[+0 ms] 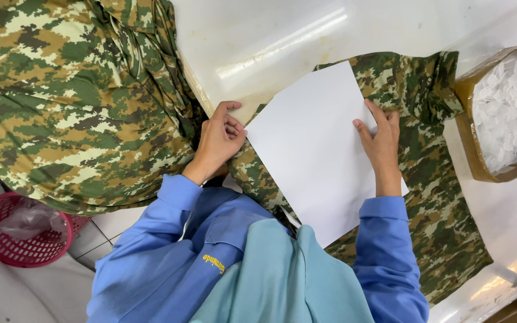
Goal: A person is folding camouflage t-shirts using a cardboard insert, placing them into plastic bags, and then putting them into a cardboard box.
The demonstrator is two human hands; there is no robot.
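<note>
A plain white card sheet [318,155] lies on a camouflage garment [432,197] at centre frame; the left hand [219,140] pinches its nine o'clock edge, the right hand [381,143] presses flat, open, at three o'clock.

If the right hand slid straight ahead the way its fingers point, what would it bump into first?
Probably nothing solid: the right hand already rests on the white sheet, fingers pointing along it, toward camouflage fabric past its edge.

Sheet [318,149]: matt, smooth paper. Shirt [438,197]: camouflage cloth. Table [270,42]: glossy white. Basket [7,233]: red perforated plastic. Box [471,149]: brown cardboard.
</note>
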